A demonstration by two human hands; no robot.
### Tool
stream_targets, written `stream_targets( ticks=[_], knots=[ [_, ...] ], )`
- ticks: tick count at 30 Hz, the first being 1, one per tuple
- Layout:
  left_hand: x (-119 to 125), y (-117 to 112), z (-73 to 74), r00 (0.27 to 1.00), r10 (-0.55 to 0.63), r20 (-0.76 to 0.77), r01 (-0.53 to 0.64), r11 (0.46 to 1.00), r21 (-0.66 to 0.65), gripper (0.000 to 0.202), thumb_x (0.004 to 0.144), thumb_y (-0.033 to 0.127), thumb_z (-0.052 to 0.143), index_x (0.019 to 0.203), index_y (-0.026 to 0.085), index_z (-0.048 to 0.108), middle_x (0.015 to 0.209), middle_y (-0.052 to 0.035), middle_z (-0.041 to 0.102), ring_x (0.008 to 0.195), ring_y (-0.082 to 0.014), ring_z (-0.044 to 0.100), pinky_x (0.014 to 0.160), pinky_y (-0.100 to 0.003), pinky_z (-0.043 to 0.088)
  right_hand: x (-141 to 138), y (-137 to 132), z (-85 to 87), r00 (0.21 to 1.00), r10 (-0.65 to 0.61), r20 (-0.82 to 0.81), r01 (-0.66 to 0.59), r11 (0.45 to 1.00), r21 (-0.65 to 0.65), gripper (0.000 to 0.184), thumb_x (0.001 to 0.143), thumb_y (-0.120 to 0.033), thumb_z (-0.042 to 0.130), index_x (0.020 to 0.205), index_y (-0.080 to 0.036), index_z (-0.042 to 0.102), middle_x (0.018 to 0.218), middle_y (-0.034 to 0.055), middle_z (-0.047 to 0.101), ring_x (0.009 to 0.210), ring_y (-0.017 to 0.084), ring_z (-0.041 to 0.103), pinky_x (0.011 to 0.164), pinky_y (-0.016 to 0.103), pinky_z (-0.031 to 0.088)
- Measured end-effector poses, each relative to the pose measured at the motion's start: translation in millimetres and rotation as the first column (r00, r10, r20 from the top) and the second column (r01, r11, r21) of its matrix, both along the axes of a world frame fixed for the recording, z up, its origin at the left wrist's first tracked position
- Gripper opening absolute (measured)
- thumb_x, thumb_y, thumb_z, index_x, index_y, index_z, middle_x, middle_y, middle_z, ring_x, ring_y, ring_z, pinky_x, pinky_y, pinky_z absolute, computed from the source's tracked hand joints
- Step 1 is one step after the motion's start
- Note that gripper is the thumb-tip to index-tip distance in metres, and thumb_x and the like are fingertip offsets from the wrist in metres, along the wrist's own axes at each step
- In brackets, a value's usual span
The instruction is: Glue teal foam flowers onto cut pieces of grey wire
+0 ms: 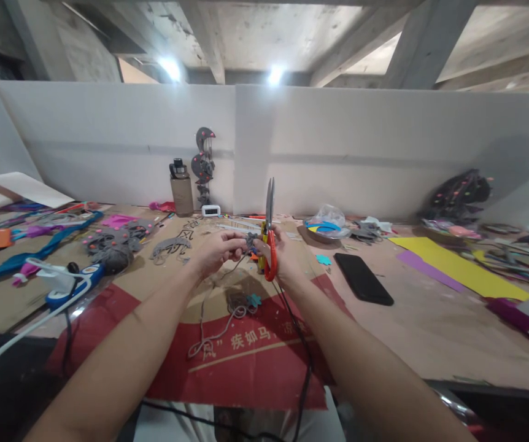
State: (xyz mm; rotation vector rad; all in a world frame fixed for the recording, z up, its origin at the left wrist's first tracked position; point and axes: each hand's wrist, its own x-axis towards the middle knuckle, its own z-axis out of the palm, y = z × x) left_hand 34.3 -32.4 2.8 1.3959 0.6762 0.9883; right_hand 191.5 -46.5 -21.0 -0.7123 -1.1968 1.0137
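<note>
My right hand [279, 252] is closed around red-handled scissors [269, 233], whose blades point straight up. My left hand [218, 248] pinches a small grey foam piece [250, 241] held between both hands, above a sheet of cardboard with a red band [246, 350]. Grey foam offcuts [221, 328] and a small teal scrap [254, 300] lie on the cardboard below the hands.
A black phone [363, 278] lies to the right, with yellow foam sheet [458, 266] and purple foam sheet [430, 270] beyond. A glue gun [69, 283] with white cable sits at the left among foam cutouts [117, 236]. A bottle [181, 189] and small clock [211, 210] stand by the white partition.
</note>
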Motion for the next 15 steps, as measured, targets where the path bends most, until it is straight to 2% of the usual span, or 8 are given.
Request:
stream_targets(
  ticks=[6, 10, 15],
  knots=[
    [1, 5, -5.4, 0.99, 0.142, 0.007, -0.142, 0.99, 0.009, 0.024, 0.065, 0.033, 0.073, 0.067, 0.013, 0.061, 0.058, 0.0004, 0.057, 0.045, -0.0057, 0.045, 0.045, -0.02, 0.032, -4, 0, 0.0, 1.0, 0.007, 0.02, -0.006, 0.998, -0.066, 0.052, 0.062, -0.039, 0.071, 0.104, -0.023, 0.045, 0.078, -0.0022, 0.058, 0.059, 0.011, 0.054, 0.052, 0.023, 0.045],
    [-1, 10, -4.5, 0.961, 0.247, 0.128, -0.241, 0.969, -0.057, 0.025, 0.061, 0.032, 0.075, 0.067, 0.013, 0.06, 0.058, 0.0002, 0.058, 0.044, -0.0046, 0.045, 0.045, -0.018, 0.034, -4, 3, -4.5, 0.999, -0.032, 0.011, 0.032, 0.995, -0.094, 0.048, 0.065, -0.037, 0.069, 0.105, -0.025, 0.044, 0.071, -0.0059, 0.052, 0.05, 0.008, 0.046, 0.047, 0.021, 0.042],
    [-9, 10, 6.7, 0.9, 0.359, 0.246, -0.331, 0.932, -0.149, 0.024, 0.059, 0.027, 0.076, 0.066, 0.012, 0.057, 0.059, 0.0011, 0.057, 0.045, -0.0037, 0.045, 0.043, -0.016, 0.036, 4, 1, -3.1, 0.984, -0.078, 0.159, 0.081, 0.997, -0.01, 0.044, 0.068, -0.033, 0.064, 0.107, -0.025, 0.045, 0.073, -0.0048, 0.051, 0.058, 0.01, 0.049, 0.052, 0.022, 0.043]
  ],
)
